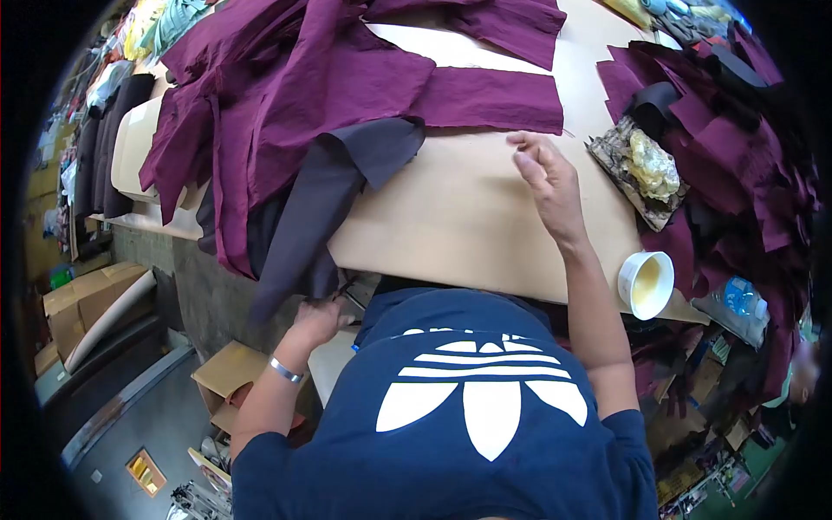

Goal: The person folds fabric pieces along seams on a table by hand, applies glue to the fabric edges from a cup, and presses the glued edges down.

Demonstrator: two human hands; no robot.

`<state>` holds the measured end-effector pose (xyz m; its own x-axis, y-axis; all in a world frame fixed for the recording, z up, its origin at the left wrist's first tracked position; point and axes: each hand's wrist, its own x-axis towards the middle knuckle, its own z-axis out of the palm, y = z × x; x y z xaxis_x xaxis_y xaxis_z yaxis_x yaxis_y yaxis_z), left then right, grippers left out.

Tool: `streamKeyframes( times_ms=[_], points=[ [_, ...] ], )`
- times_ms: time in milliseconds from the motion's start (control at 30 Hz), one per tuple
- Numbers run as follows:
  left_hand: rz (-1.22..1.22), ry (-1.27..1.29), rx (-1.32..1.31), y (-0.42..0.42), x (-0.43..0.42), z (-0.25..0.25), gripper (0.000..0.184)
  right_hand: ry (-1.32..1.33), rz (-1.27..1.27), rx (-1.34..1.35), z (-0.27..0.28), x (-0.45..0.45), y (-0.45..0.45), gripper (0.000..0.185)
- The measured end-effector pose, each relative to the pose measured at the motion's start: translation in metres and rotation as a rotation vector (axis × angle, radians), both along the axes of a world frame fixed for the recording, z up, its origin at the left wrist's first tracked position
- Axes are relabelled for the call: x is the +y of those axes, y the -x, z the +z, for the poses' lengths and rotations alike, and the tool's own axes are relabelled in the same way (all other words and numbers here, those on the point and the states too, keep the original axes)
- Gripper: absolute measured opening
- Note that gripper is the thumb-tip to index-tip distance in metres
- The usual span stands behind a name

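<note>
My left hand [321,321] is below the table's front edge, its fingers closed at the lower end of a dark grey-purple fabric piece [325,186] that hangs over the edge. Above the tabletop [442,208], my right hand [546,178] is raised with thumb and fingers bent and a gap between them, holding nothing visible. Just beyond it lies a maroon fabric strip [494,100], joined to or overlapping a large heap of maroon cloth [295,95] at the left.
At the right are stacked maroon pieces [711,147], a crumpled yellowish plastic bag [652,169], a white bowl with yellowish contents [646,286] and a plastic bottle [743,297]. Cardboard boxes [234,377] stand on the floor at the lower left.
</note>
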<state>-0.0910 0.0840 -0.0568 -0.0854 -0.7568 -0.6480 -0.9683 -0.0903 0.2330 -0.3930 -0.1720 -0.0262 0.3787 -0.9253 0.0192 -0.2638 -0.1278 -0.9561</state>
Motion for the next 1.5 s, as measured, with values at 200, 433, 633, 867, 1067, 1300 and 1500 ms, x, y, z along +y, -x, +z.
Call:
streamKeyframes(
  times_ms=[200, 433, 633, 867, 1067, 1300, 1500],
  points=[
    [0.211, 0.032, 0.157, 0.002, 0.007, -0.013, 0.019, 0.474, 0.005, 0.345, -0.006, -0.019, -0.014, 0.015],
    [0.072, 0.216, 0.191, 0.041, -0.044, 0.053, 0.01, 0.409, 0.01, 0.433, -0.012, -0.026, -0.018, 0.011],
    [-0.226, 0.776, 0.434, 0.08, -0.125, 0.056, 0.016, 0.842, -0.129, 0.671, -0.053, -0.039, -0.027, 0.028],
    [-0.472, 1.142, -0.062, 0.076, -0.256, 0.015, 0.045, 1.03, -0.081, 0.754, -0.053, -0.059, -0.025, 0.02],
    [-0.602, 1.101, 0.05, 0.071, -0.233, 0.018, 0.051, 1.129, -0.095, 0.713, -0.043, -0.027, 0.001, 0.014],
    [-0.729, 1.009, 0.05, 0.104, -0.203, 0.009, 0.049, 0.685, -0.23, 0.853, 0.007, 0.066, 0.066, 0.033],
    [-0.761, 0.99, 0.078, 0.102, -0.207, 0.007, 0.05, 0.255, -0.445, 1.259, 0.072, 0.129, 0.166, 0.057]
  ],
)
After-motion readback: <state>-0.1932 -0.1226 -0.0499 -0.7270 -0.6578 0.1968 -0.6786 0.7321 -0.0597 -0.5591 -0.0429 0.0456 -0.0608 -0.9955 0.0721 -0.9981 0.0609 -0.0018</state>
